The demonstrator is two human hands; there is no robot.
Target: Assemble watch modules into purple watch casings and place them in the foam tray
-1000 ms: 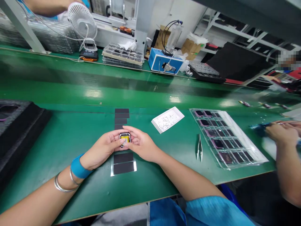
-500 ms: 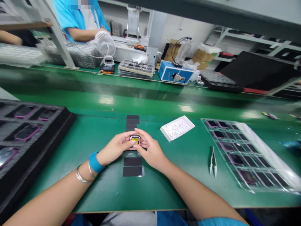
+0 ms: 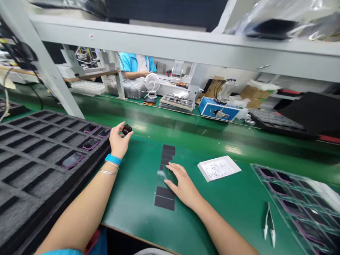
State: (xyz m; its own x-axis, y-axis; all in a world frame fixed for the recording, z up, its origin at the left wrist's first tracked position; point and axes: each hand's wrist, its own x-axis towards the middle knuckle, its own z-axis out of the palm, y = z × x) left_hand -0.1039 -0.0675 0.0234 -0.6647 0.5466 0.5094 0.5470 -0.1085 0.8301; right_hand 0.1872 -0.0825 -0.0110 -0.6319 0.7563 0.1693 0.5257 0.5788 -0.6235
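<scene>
My left hand pinches a small dark smartwatch case between thumb and fingers, raised near the right edge of the black foam tray. Only the case's dark side faces me. Purple-rimmed watch screens sit in a few of the tray's slots. My right hand is open over the green mat, its fingers apart and holding nothing. Beside its fingertips, dark rectangular strips lie in a column.
A shallow white box with tiny dark pieces stands right of centre. Tweezers lie near a clear plastic tray of purple-rimmed screens. A grey shelf beam crosses above. Behind, a person in blue sits by a white fan.
My left hand has carried the smartwatch case away from the middle, leftward and up to the foam tray. The right hand has let go and opened. The view has swung left.
</scene>
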